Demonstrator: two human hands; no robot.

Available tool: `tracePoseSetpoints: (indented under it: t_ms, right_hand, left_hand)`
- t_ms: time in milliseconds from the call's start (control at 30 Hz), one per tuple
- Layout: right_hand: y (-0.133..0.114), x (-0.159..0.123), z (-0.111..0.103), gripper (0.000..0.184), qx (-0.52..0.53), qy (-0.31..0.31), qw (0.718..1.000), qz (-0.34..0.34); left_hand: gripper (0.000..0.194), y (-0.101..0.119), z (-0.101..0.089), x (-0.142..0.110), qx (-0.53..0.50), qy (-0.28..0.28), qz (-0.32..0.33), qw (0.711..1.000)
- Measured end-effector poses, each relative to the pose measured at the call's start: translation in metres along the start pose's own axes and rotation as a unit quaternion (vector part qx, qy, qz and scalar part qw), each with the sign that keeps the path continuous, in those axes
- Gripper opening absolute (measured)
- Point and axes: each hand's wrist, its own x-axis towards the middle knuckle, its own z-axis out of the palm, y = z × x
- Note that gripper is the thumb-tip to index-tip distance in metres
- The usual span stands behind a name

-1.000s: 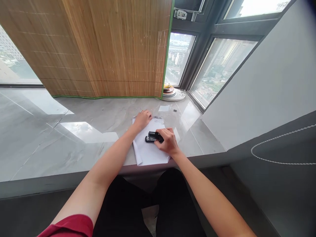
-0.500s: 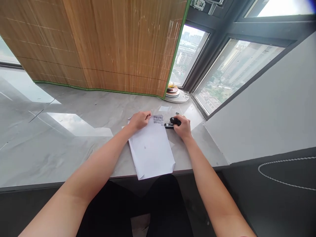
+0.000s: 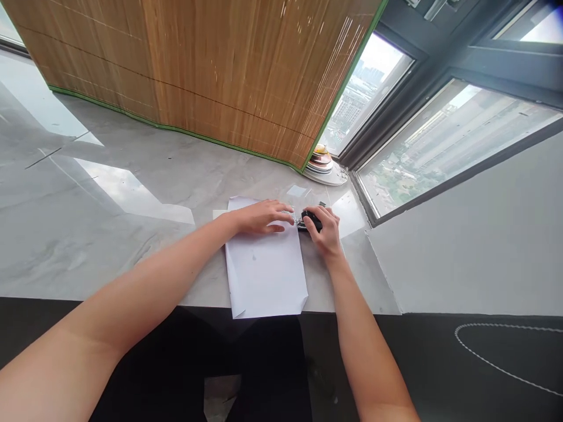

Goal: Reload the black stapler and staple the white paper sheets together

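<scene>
Stacked round plates [image 3: 320,163] part-hidden behind brown bamboo blind [image 3: 211,70]; black stapler [image 3: 311,220], half-obscured, in right hand [image 3: 326,230]; left hand [image 3: 266,217] spread on white paper [image 3: 267,275].

Ledge [image 3: 88,246] room L of L arm [image 3: 145,293], blind [image 3: 220,70] & plates [image 3: 321,164] behind

Ledge [image 3: 132,246] smooth, glossy, stone-like; on it, paper [image 3: 268,275], smooth, matt; stapler [image 3: 312,220], glossy, plastic-looking; behind it, blind [image 3: 211,70], slatted, wood-like, faint sheen.

The paper [image 3: 268,269] is white, the stapler [image 3: 313,220] black, the brown blind [image 3: 211,70] green-edged, the counter [image 3: 176,146] grey-marbled.
</scene>
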Motion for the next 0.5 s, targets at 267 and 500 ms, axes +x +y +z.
tracePoseSetpoints:
  t_ms: [267,500]
  right_hand:
    - [0.002,0.002,0.008,0.044,0.018,0.034,0.999,0.01]
    - [0.0,0.002,0.011,0.047,0.006,0.044,0.999,0.006]
  left_hand:
    - [0.053,0.006,0.004,0.001,0.023,-0.128,-0.013,0.991]
    - [0.055,0.017,0.001,0.005,0.016,-0.142,-0.017,0.99]
